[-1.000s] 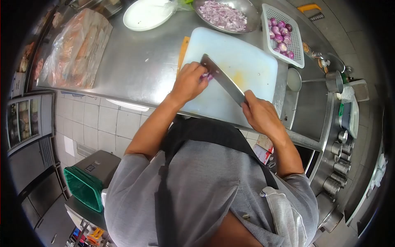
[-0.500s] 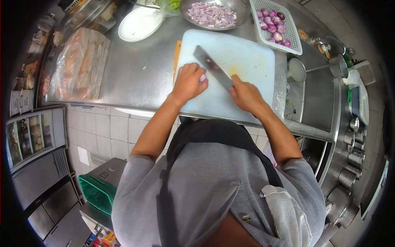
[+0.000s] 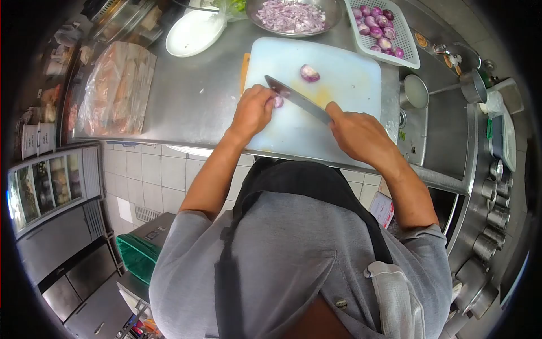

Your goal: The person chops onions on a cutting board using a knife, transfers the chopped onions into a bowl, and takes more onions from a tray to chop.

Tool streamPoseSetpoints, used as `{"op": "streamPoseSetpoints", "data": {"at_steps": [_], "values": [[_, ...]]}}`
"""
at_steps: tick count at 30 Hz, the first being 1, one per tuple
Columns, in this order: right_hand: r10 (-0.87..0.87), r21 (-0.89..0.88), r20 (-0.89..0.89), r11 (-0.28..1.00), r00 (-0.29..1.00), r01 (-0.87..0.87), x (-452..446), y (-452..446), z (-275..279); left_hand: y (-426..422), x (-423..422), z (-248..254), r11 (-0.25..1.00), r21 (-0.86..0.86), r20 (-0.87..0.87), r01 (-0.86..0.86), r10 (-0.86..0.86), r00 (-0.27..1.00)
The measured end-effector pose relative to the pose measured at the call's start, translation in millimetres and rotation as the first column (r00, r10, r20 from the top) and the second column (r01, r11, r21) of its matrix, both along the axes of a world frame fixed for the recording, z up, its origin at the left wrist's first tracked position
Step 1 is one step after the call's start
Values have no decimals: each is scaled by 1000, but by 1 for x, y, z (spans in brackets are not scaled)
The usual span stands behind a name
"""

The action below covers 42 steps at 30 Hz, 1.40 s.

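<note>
Near the left edge of the white cutting board (image 3: 350, 73), my left hand (image 3: 253, 110) is closed with its fingertips on a small purple onion piece (image 3: 278, 101). My right hand (image 3: 361, 133) grips the handle of a wide cleaver (image 3: 302, 101), whose blade slants up and left, its far end beside my left fingertips. Another cut onion piece (image 3: 309, 73) lies on the board beyond the blade. Chopped onion (image 3: 291, 16) fills a metal bowl (image 3: 334, 17) behind the board. Several peeled purple onions (image 3: 371, 21) sit in a white basket (image 3: 407, 51) at the back right.
A white plate (image 3: 195, 34) and a plastic-wrapped stack (image 3: 117, 90) stand on the steel counter (image 3: 186, 85) at left. To the right are a sink (image 3: 446, 130) and a metal pot (image 3: 415, 92). A green-lined bin (image 3: 135, 257) is at lower left.
A cut onion piece now lies on the board beyond the knife. The cleaver and my right hand have shifted slightly right and down since half a second ago.
</note>
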State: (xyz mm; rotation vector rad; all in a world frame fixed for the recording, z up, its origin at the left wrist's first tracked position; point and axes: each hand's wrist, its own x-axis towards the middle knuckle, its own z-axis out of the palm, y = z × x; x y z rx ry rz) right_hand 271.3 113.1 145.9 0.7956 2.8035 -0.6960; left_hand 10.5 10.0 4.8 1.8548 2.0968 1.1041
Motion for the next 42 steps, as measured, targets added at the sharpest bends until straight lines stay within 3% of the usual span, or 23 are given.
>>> {"op": "streamPoseSetpoints", "data": {"at_steps": [4, 10, 13, 17, 20, 26, 29, 32, 35, 42], "values": [[-35, -57, 80, 998, 996, 40, 4, -5, -40, -4, 4, -3, 999, 39, 37, -26, 24, 999], [-28, -55, 37, 998, 999, 30, 3, -10, -2, -5, 5, -11, 991, 114, 51, -72, 67, 996], [-9, -49, 119, 999, 993, 15, 9, -11, -40, -11, 10, -15, 984, 159, 58, -74, 65, 996], [-22, -16, 89, 1000, 996, 24, 1, -18, -7, -12, 10, -16, 979, 183, 52, -93, 85, 995], [-17, -40, 128, 999, 992, 23, 7, -21, -45, -15, 11, -19, 968, 229, 63, -103, 91, 994], [-39, 19, 50, 999, 998, 38, 11, -23, -22, -15, 9, -23, 975, 200, 98, -93, 74, 992], [-117, 3, 46, 993, 992, 116, 22, -25, -13, -10, 7, -6, 966, 258, -11, -37, 41, 999], [-156, 36, -7, 987, 988, 156, 30, -26, -33, 0, -3, -5, 988, 113, -24, 103, -101, 995], [-195, 13, 54, 981, 979, 195, 34, -25, -58, 2, -4, 6, 992, -78, 7, 96, -95, 995], [-113, 50, -2, 992, 994, 113, 13, -27, -24, 0, 12, 5, 997, -71, 85, -10, 16, 996]]}}
